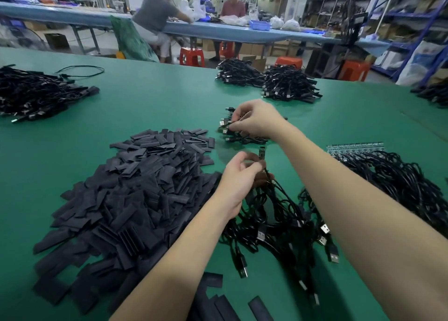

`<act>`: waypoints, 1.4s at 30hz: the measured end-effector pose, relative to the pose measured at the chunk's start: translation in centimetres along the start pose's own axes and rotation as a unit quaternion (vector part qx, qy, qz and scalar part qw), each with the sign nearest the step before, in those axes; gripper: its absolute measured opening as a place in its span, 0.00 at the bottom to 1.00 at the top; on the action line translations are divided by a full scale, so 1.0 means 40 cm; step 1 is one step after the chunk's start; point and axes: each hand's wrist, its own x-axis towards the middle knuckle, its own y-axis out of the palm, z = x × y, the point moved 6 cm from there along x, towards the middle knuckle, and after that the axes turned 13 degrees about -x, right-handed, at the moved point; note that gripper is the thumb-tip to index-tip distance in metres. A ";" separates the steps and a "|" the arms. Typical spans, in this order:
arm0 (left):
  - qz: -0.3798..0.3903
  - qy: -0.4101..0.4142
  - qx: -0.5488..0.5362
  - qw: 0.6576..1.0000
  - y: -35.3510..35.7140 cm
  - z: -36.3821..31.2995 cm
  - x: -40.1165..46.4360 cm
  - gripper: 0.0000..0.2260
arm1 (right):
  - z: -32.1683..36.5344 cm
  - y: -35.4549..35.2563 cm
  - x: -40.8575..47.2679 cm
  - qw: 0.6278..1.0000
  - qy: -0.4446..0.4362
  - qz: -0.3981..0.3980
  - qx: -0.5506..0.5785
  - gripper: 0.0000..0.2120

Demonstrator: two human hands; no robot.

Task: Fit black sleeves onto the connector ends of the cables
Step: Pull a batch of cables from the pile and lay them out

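A big heap of flat black sleeves (135,187) covers the green table's left half. My left hand (238,175) grips a black cable near its small connector board (261,151), which sticks up above the fingers. The cable runs down into a tangled bundle of black USB cables (274,221) in front of me. Farther out, my right hand (254,122) rests on a small pile of cables (232,131) and pinches one of them between curled fingers.
More cable piles lie at the far left (36,95), the far middle (271,81) and the right (400,182), beside a strip of small boards (354,147). Loose sleeves (213,301) lie near the front edge. Two people sit at a blue bench behind.
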 end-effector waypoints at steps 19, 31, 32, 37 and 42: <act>0.014 0.032 0.025 0.999 0.007 -0.015 -0.013 0.03 | -0.185 0.081 -0.268 0.833 0.132 -0.091 0.529 0.05; 0.043 0.005 0.006 0.999 0.009 -0.020 -0.022 0.04 | -0.204 0.063 -0.282 0.827 0.035 0.012 0.561 0.11; 0.046 0.001 0.002 0.999 0.009 -0.021 -0.022 0.04 | -0.203 0.059 -0.282 0.827 0.033 0.008 0.561 0.11; 0.045 -0.005 -0.001 0.999 0.009 -0.019 -0.020 0.03 | -0.223 0.038 -0.279 0.798 0.042 -0.063 0.598 0.10; 0.058 -0.004 -0.005 0.998 0.012 -0.019 -0.022 0.05 | -0.224 0.028 -0.282 0.794 0.026 -0.090 0.601 0.07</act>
